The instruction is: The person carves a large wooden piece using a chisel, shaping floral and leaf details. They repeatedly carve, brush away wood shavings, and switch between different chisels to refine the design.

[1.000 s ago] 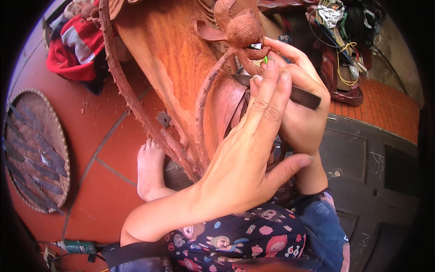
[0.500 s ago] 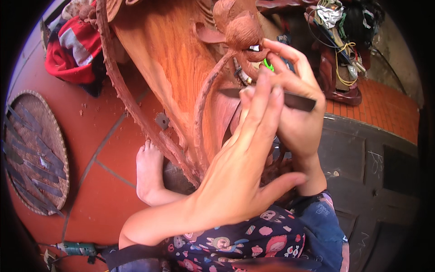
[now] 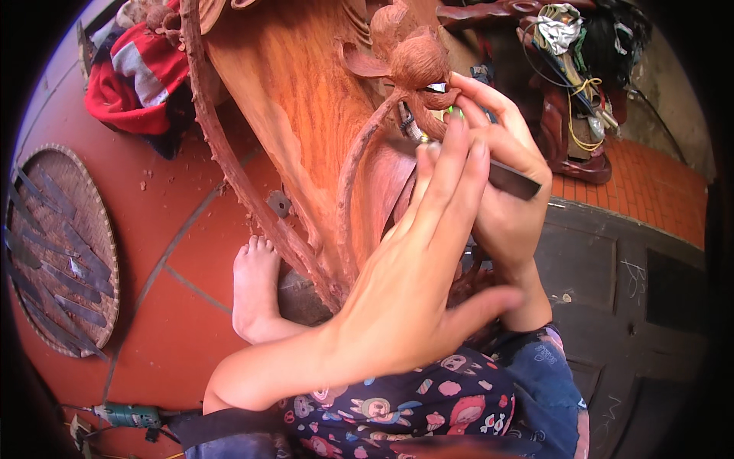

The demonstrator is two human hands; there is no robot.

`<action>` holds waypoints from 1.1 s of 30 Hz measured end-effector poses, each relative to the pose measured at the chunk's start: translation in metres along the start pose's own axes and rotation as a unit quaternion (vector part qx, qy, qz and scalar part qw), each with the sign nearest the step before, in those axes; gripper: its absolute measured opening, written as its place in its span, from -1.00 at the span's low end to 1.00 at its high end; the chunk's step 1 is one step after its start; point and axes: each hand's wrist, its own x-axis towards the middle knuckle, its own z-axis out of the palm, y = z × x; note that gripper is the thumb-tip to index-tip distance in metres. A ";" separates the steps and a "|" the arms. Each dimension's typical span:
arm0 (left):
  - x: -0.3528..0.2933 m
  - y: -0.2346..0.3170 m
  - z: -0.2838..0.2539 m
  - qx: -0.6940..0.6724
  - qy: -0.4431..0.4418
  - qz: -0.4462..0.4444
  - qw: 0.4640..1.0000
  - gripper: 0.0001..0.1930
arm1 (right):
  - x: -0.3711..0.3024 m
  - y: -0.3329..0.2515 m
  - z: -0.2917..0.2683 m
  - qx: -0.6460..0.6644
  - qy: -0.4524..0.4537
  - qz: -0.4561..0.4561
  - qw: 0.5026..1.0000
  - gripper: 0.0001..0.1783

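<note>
A reddish-brown wood carving [image 3: 306, 145] stands before me, with branch-like stems and a rounded, fruit-like knob [image 3: 419, 63] at the top. My right hand [image 3: 508, 183] is closed around a flat, dark steel carving chisel [image 3: 514, 180], whose butt end sticks out over the palm. One right finger reaches up against the carving beside the knob. My left hand [image 3: 409, 264] lies across the chisel with its fingers stretched upward and its thumb held apart. The chisel's working end is mostly hidden behind the left fingers, near the curved stem.
On the red tiled floor at left lies a round woven tray [image 3: 111, 252] with several flat steel blades. A green power tool [image 3: 128, 415] rests near the lower left. Red cloth [image 3: 130, 96] is piled at upper left. Dark panelled wood [image 3: 585, 252] lies at right, below a cluttered carved stand [image 3: 566, 130].
The whole scene has shifted slightly right in view. The chisel's butt end sits a little lower and farther right; both hands keep nearly the same pose.
</note>
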 end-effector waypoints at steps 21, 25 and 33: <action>-0.010 0.006 -0.002 0.077 -0.035 -0.014 0.996 0.16 | -0.004 0.007 -0.010 0.007 -0.038 -0.004 0.999 -0.82; -0.001 0.004 0.001 0.065 -0.027 -0.021 0.997 0.14 | 0.000 0.008 -0.008 0.001 -0.013 -0.013 1.000 -0.85; -0.009 0.018 -0.005 0.047 -0.043 -0.057 0.996 0.14 | -0.002 0.002 -0.005 -0.023 -0.002 -0.036 0.999 -0.85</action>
